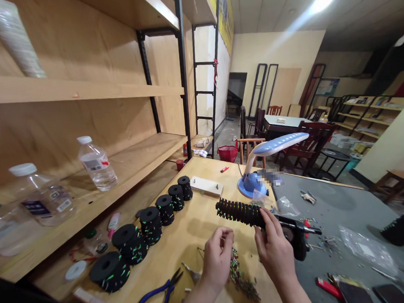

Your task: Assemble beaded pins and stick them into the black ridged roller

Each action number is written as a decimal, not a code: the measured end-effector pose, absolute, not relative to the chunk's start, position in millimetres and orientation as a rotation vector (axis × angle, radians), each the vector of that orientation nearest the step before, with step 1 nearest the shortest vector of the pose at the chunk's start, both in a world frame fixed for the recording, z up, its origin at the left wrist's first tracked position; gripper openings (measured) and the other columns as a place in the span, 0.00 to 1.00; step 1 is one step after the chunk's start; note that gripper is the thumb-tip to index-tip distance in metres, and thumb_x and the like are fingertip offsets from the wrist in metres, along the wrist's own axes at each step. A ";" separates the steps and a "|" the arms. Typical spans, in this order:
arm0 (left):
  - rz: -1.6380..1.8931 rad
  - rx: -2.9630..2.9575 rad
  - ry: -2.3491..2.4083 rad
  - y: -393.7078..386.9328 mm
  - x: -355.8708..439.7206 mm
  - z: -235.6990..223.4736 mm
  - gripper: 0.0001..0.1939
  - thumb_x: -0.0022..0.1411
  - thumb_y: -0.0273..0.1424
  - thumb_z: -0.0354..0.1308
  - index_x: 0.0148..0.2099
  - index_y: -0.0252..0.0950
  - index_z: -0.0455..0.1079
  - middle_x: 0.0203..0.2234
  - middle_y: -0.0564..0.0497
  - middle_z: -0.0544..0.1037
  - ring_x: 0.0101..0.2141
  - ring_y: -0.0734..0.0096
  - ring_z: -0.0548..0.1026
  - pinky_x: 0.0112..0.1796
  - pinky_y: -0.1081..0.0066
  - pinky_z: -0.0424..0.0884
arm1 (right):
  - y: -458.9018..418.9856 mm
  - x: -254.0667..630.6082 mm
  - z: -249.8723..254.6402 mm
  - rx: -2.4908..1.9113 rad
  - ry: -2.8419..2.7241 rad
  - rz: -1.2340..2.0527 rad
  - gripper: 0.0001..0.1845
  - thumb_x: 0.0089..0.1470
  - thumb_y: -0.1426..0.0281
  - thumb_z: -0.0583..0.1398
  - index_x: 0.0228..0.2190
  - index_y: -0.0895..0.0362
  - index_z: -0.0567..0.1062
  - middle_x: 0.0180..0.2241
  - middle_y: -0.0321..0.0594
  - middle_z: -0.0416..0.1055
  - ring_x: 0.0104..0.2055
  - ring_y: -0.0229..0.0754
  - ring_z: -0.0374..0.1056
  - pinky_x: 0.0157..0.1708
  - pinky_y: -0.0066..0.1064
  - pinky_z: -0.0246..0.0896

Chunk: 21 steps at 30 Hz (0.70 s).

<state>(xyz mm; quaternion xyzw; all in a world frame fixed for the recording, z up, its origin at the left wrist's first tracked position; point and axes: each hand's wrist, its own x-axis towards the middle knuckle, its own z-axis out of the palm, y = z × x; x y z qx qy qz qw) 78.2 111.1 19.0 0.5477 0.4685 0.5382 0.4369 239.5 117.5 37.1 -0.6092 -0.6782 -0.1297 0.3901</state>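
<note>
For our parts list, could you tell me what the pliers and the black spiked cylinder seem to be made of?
The pliers have glossy blue, probably plastic-coated handles and dark metal jaws. The black spiked cylinder in the right hand looks dull, so rubber or foam, unclear which.

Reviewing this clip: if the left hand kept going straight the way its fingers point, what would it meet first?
Most likely the black spiked roll held in the right hand, up and ahead of the left hand. Depth is hard to judge from this head view, so it might pass just below.
</note>
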 end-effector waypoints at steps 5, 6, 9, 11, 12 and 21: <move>1.235 1.095 0.956 118.1 93.8 21.9 0.21 0.58 0.47 0.58 0.42 0.33 0.68 0.30 0.51 0.73 0.18 0.79 0.68 0.22 0.75 0.63 | 116.6 237.1 35.7 -1.519 -1.722 -0.333 0.23 0.62 0.66 0.51 0.57 0.56 0.63 0.57 0.49 0.67 0.54 0.49 0.69 0.43 0.35 0.72; 1.211 1.066 0.922 118.9 97.1 23.4 0.22 0.56 0.47 0.60 0.41 0.32 0.68 0.27 0.52 0.73 0.17 0.80 0.67 0.20 0.76 0.61 | 116.6 236.9 35.7 -1.513 -1.722 -0.332 0.23 0.62 0.66 0.51 0.57 0.56 0.63 0.57 0.49 0.66 0.54 0.49 0.69 0.43 0.36 0.72; 1.184 1.002 0.842 119.4 103.7 29.4 0.21 0.56 0.48 0.59 0.35 0.32 0.68 0.18 0.58 0.67 0.14 0.83 0.59 0.17 0.78 0.52 | 115.9 237.4 34.9 -1.498 -1.730 -0.333 0.23 0.62 0.67 0.51 0.58 0.56 0.62 0.59 0.50 0.65 0.55 0.50 0.68 0.46 0.37 0.71; 1.201 0.996 0.803 118.7 104.4 32.9 0.20 0.56 0.48 0.59 0.32 0.33 0.67 0.15 0.60 0.64 0.13 0.84 0.55 0.16 0.78 0.48 | 114.6 238.5 33.6 -1.486 -1.740 -0.334 0.24 0.62 0.68 0.51 0.59 0.55 0.62 0.59 0.50 0.64 0.56 0.50 0.67 0.47 0.38 0.70; 1.209 1.002 0.784 118.2 103.7 33.8 0.20 0.56 0.48 0.59 0.31 0.34 0.66 0.15 0.60 0.64 0.14 0.84 0.54 0.16 0.78 0.47 | 113.5 239.2 32.9 -1.477 -1.747 -0.334 0.24 0.62 0.68 0.51 0.59 0.55 0.62 0.59 0.50 0.64 0.56 0.50 0.67 0.47 0.38 0.70; 1.202 1.051 0.756 104.8 91.6 24.1 0.19 0.59 0.47 0.59 0.30 0.35 0.65 0.15 0.60 0.62 0.17 0.80 0.55 0.19 0.78 0.49 | 88.2 231.0 29.4 -1.414 -1.569 0.073 0.17 0.60 0.63 0.55 0.45 0.58 0.76 0.40 0.49 0.79 0.38 0.48 0.76 0.38 0.34 0.71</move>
